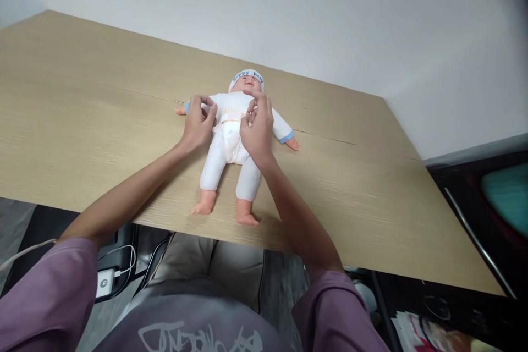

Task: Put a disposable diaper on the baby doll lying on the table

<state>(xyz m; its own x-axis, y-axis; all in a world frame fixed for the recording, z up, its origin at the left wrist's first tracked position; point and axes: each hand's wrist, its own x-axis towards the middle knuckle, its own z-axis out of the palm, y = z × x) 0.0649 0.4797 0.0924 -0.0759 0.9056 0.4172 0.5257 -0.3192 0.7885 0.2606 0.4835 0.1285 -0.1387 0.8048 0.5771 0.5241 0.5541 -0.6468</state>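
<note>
While the left hand (198, 125) and right hand (258, 131) pinch clothing on the doll (228, 149), a tug might slide it off the table's (82, 121) near edge.

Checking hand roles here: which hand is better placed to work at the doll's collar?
Right, probably. The right hand pinches the top of the doll just under its chin; the left hand grips the top further out, beside the sleeve.

Light wooden table (82, 121), white wall (330, 11), white charger (104, 282) with cable underneath
</note>
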